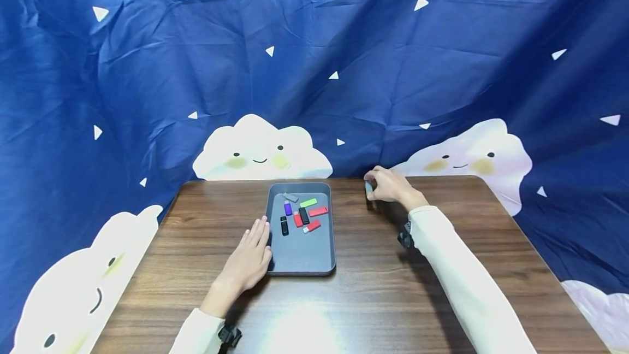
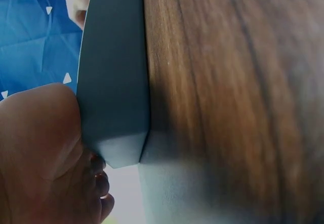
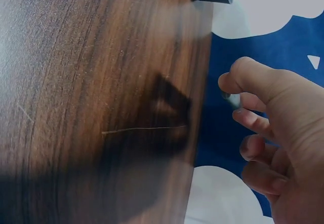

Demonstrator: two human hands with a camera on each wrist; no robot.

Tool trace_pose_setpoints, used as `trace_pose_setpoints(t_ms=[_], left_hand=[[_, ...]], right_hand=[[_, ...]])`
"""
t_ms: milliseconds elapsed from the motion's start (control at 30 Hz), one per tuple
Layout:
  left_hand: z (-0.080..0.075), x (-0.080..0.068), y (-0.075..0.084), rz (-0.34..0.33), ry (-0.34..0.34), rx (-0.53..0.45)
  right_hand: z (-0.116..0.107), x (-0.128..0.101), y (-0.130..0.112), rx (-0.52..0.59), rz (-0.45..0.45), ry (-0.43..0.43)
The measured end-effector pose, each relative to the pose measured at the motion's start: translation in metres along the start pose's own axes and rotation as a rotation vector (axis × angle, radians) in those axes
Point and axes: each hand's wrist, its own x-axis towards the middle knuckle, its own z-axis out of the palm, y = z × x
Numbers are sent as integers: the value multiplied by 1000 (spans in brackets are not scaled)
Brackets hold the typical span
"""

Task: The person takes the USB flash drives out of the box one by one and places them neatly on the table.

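The left hand (image 1: 248, 260) lies flat on the wooden table (image 1: 383, 299), fingers straight and relaxed, gripping nothing; its thumb side presses against the left wall of the grey tray (image 1: 302, 258). Just right of those fingers, inside the tray, lie small USB sticks: a black one (image 1: 284, 225) nearest the fingertips, then purple (image 1: 288, 208), grey (image 1: 291, 197), red (image 1: 297, 219), another black (image 1: 304, 216), green (image 1: 308, 202) and two more red (image 1: 318, 211). No brand or lettering can be read on any. Well apart, near the table's far edge, the right hand (image 1: 388, 184) pinches a small pale grey stick (image 1: 368, 187) between thumb and fingertips.
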Motion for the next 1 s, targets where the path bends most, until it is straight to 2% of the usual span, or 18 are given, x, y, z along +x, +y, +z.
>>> trace_pose_setpoints(t_ms=[233,400,500,633,833,1000], left_hand=[[-1,1,2,2,4,-24],[7,1,-7,36,21,-22],[6,2,-8,38,17,-43],[-1,3,-4,23,3,-86],[-3,3,-3,13,-17,-71],[-6,3,-2,-3,-58,-45]], right_hand=[[9,4,1,30,27,-41],[17,6,0,52,45,-75],[20,7,-2,31,42,-80],[24,7,-3,24,58,-82],[30,7,0,34,75,-99],[35,8,2,42,80,-104]])
